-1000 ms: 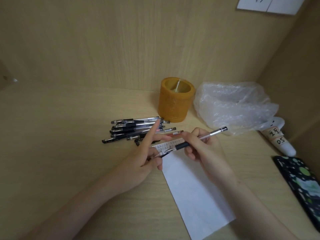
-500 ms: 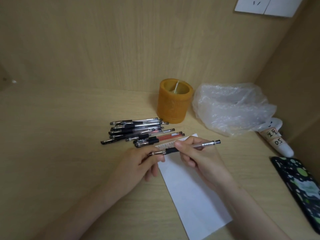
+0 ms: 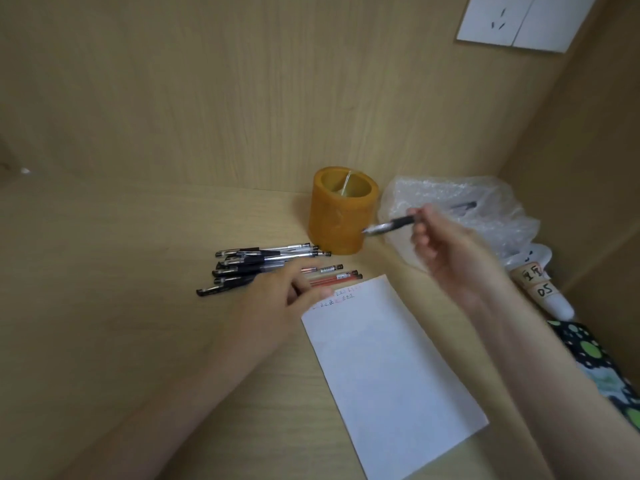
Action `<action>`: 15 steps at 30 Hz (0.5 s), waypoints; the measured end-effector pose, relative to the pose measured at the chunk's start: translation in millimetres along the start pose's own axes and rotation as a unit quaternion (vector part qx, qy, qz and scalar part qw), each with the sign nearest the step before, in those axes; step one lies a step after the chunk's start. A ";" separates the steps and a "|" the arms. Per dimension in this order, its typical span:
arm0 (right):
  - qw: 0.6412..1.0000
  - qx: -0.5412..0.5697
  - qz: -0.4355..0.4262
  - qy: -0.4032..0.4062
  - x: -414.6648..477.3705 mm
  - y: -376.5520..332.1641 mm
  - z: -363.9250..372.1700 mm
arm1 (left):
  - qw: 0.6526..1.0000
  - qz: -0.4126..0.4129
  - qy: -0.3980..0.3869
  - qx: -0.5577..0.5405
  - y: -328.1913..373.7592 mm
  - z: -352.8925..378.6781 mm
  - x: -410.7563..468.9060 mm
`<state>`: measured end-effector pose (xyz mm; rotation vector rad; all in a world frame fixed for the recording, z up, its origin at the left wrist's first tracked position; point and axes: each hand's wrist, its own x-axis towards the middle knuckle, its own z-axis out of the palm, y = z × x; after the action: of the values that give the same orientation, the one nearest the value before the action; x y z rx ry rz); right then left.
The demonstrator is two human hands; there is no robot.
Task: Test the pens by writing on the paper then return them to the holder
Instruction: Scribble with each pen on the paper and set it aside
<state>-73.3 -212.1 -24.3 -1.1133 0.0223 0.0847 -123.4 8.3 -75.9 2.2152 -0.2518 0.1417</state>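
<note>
While our right hand [image 3: 446,251] pinches a black-gripped pen [image 3: 389,225] and holds it raised, tip toward the yellow holder [image 3: 341,216] near the desk's [image 3: 104,289] back edge, our left hand [image 3: 277,299] lies fingers curled over the near end of the loose pens [image 3: 263,263]; we cannot tell whether it grips one or merely rests there. Seen from the head camera, the only view we have, the pile lies on the desk just left of the holder and just beyond the far corner of the paper [image 3: 388,368], which sits toward the front edge. A few short rows of test marks [image 3: 341,295], some red, run along the paper's far end; the rest of the sheet is blank.

We judge the task well short of finished: one pen appears tested and on its way to the holder, while roughly a dozen lie waiting, two red ones [image 3: 334,279] among them. The holder's mouth shows only one thin pale stick inside, so little has been returned.

Both hands are blurred, the pen's cap end is lost against the crumpled plastic bag [image 3: 485,209] by the desk's right edge, and the marks are too small to read.
</note>
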 end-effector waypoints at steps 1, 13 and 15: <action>0.999 0.006 -0.019 0.037 14.1 -14.6 -7.2 | 0.998 0.013 0.033 0.061 -6.3 -2.4 3.1; 0.991 -0.003 0.104 0.079 60.5 -50.8 -47.5 | 0.944 0.122 0.092 0.293 -53.4 -0.9 4.5; 0.993 -0.014 0.097 0.071 56.1 -41.4 -46.7 | 0.952 0.115 0.088 0.271 -53.9 -0.2 7.7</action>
<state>-12.9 -268.9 -11.3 -1.1412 0.2566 0.1802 -103.5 39.6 -115.8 2.6874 -0.4100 0.5955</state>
